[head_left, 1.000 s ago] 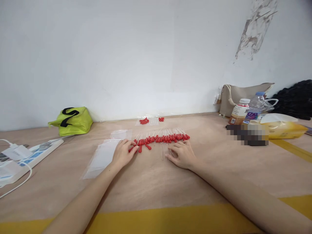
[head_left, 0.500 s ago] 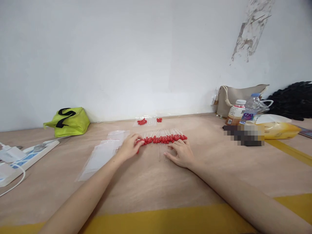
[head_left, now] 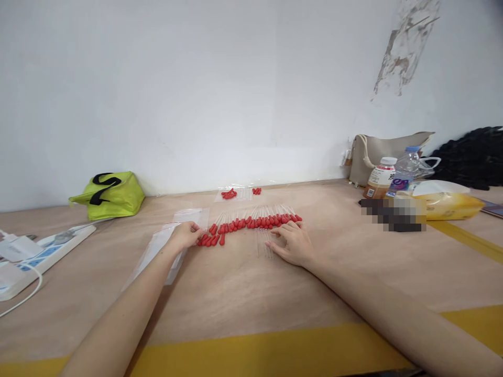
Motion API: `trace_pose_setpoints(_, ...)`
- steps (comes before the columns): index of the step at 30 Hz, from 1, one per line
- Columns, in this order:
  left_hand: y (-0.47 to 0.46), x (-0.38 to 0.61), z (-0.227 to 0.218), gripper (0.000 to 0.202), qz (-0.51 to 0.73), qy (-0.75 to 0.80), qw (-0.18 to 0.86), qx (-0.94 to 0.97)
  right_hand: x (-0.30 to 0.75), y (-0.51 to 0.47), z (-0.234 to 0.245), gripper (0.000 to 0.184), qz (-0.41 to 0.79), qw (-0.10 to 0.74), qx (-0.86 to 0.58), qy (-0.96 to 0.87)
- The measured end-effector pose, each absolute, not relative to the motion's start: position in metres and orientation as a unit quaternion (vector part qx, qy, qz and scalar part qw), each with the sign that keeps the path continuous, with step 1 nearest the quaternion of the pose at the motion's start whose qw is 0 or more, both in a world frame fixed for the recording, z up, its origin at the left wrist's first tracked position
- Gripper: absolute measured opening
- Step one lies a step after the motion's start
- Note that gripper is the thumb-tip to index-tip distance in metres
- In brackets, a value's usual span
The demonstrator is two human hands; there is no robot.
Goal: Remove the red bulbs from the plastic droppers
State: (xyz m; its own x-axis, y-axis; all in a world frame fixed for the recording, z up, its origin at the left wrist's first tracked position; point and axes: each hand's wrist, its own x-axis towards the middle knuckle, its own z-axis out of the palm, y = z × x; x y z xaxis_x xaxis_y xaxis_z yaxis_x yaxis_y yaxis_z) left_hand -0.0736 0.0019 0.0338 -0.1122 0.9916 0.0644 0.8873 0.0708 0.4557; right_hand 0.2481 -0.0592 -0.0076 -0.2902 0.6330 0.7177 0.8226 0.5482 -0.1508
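The left hand's (head_left: 185,234) thumb and fingers are drawn close together at the red tips on the 8 o'clock side; I cannot tell whether they pinch one. The right hand (head_left: 293,243), at 4 o'clock, curves with a gap between thumb and fingers, fingertips by the row's edge, seemingly steadying that end. Between them, at this clock's centre, lie the red-tipped sticks (head_left: 265,222), heads lined side by side, most stems toward 12, some toward 6; the line probably keeps each one reachable. Clear bags (head_left: 188,215) lie at 9, handy for the left hand. Another small batch (head_left: 229,194) sits at 11 near the wall (head_left: 220,104), presumably out of the hands' way.
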Motion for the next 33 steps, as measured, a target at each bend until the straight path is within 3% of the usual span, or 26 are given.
trace_pose_setpoints(5, 0.009, -0.063, 0.041, 0.023, 0.172, 0.726, 0.062, 0.662, 0.248, -0.059, -0.007, 0.029, -0.115, 0.394, -0.456, -0.790)
trace_pose_setpoints(14, 0.030, -0.051, 0.044, 0.033, 0.083, 0.739, 0.058, 0.666, 0.249, -0.058, -0.007, 0.027, -0.111, 0.400, -0.465, -0.782)
trace_pose_setpoints(19, 0.017, -0.047, 0.055, 0.031, 0.124, 0.746, -0.039, 0.653, 0.249, -0.058, -0.008, 0.028, -0.111, 0.396, -0.475, -0.778)
trace_pose_setpoints(23, -0.013, -0.027, 0.048, 0.026, 0.227, 0.599, -0.202, 0.741, 0.250, -0.054, -0.011, 0.050, -0.144, 0.421, -0.484, -0.753)
trace_pose_setpoints(26, -0.034, -0.004, 0.030, 0.020, 0.241, 0.456, -0.261, 0.816, 0.252, -0.051, -0.013, 0.061, -0.167, 0.410, -0.478, -0.758)
trace_pose_setpoints(33, -0.054, 0.029, 0.002, 0.017, 0.278, 0.311, -0.366, 0.832, 0.254, -0.052, -0.011, 0.039, -0.176, 0.361, -0.388, -0.829)
